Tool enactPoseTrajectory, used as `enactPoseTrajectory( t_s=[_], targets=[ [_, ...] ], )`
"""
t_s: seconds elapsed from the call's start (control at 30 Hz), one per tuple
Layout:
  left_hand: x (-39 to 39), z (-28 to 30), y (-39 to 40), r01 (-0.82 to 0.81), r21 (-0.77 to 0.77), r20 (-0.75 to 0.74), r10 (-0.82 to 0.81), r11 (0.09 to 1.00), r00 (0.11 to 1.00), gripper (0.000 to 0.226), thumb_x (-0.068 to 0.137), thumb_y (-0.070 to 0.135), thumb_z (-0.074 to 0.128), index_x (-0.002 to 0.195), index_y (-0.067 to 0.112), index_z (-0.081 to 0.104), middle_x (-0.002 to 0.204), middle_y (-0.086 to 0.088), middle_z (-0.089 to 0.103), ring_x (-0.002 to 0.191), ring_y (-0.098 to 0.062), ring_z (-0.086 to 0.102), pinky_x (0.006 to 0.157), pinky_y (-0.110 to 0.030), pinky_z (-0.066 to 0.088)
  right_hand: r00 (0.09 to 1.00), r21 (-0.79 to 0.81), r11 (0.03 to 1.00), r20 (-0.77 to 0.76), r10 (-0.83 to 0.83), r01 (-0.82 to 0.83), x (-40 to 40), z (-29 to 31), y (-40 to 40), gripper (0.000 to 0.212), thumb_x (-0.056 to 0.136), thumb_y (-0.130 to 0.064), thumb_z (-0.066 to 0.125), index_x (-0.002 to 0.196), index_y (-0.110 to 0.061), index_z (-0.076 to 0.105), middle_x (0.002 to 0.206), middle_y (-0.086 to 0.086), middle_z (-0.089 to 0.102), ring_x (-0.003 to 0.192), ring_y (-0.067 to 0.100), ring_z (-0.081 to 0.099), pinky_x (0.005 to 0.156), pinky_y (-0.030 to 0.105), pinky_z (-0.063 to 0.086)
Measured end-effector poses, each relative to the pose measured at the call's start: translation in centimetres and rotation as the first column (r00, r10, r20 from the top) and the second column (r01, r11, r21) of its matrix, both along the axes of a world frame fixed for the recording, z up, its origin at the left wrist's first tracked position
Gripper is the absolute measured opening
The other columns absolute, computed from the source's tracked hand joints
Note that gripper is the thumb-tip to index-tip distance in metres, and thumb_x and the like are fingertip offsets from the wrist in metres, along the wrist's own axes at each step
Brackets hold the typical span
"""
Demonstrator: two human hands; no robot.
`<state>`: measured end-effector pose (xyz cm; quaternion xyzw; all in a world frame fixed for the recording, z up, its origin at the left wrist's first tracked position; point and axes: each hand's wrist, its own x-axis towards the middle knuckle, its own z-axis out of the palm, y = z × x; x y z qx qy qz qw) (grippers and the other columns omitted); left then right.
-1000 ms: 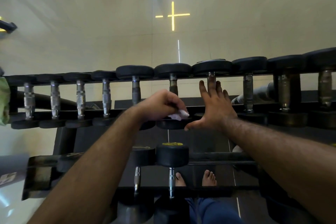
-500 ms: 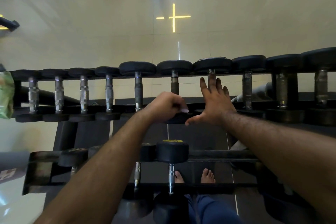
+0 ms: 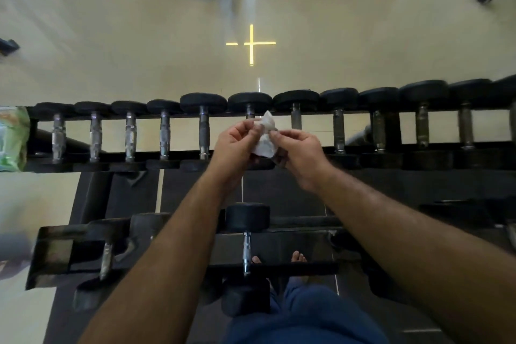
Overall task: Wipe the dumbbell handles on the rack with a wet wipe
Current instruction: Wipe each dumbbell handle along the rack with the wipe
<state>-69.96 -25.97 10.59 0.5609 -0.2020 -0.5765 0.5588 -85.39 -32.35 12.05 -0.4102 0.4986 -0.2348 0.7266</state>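
Two-tier rack (image 3: 363, 148) spans the whole width; top tier carries a long row of dumbbells laid crosswise, black heads on the front and back rails, metal handles bridging the gap between. Suits the job: every handle exposed and reachable from the near side without lifting anything. Lower tier sparse, with one dumbbell (image 3: 246, 234) dead centre and another handle to its left.

Green packet (image 3: 11, 138) parked at the far left end of the top tier, print too blurred to read; probably the wipe pack, kept within reach but off the handles.

Both forearms reach in over the lower tier, meeting above the middle of the top row. Left hand (image 3: 237, 142) and right hand (image 3: 298, 151) each curled, fingertips pinching opposite edges of the wet wipe (image 3: 265, 138). Wipe white, crumpled, held up in the air between the hands, off the metal, hiding most of the handle (image 3: 250, 114) directly behind.

Likely reason for the two-handed pinch: unfolding or turning the wipe for a fresh face. Not wiping at this moment. Next handle to the right (image 3: 296, 120) fully clear, a plausible next target.
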Motion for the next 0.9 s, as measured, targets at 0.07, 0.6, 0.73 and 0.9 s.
enactPoseTrajectory(
  t_s=[0.07, 0.6, 0.73, 0.9],
  targets=[
    [-0.8, 2.4, 0.3, 0.054, -0.053, 0.007, -0.053, 0.997, 0.999, 0.044, 0.097, 0.034, 0.072, 0.132, 0.008, 0.065, 0.126, -0.018, 0.072, 0.117, -0.039, 0.070, 0.098, -0.056, 0.057, 0.996, 0.092, 0.993, 0.052, -0.078, 0.073, -1.6, 2.2, 0.4, 0.027, 0.100, -0.017, 0.075, 0.121, -0.003, 0.069, 0.107, 0.014, 0.077, 0.095, 0.028, 0.073, 0.078, 0.038, 0.061],
    [-11.5, 9.7, -0.6, 0.010, 0.028, 0.200, -0.016, 1.000, 0.980, 0.039, 0.091, 0.000, 0.074, 0.128, 0.011, 0.066, 0.116, -0.016, 0.074, 0.096, -0.025, 0.076, 0.079, -0.037, 0.064, 0.901, 0.195, 0.903, 0.140, -0.411, 0.382, -10.9, 5.7, -0.1, 0.037, 0.107, -0.041, 0.065, 0.131, -0.014, 0.057, 0.128, 0.009, 0.064, 0.116, 0.028, 0.068, 0.086, 0.040, 0.062],
    [-15.0, 9.3, -1.9, -0.051, 0.155, 0.353, -0.008, 0.987, 0.935, 0.041, 0.087, 0.005, 0.078, 0.125, 0.013, 0.064, 0.107, -0.012, 0.074, 0.091, -0.023, 0.076, 0.071, -0.031, 0.062, 0.983, -0.899, 0.439, -0.086, -0.164, -0.005, -15.8, 3.4, -1.1, 0.031, 0.091, -0.020, 0.087, 0.115, -0.014, 0.068, 0.118, 0.000, 0.064, 0.105, 0.019, 0.065, 0.081, 0.032, 0.059],
    [-18.6, 8.4, -2.8, -0.049, 0.144, 0.235, 0.014, 0.988, 0.972, 0.041, 0.092, 0.000, 0.064, 0.130, 0.014, 0.058, 0.124, -0.022, 0.066, 0.107, -0.037, 0.072, 0.083, -0.041, 0.065, 0.982, -0.950, 0.252, -0.166, 0.088, -0.183, -19.1, 2.0, -2.6, 0.017, 0.097, -0.024, 0.076, 0.107, -0.010, 0.079, 0.106, 0.002, 0.075, 0.102, 0.012, 0.068, 0.082, 0.037, 0.061]
  ],
)
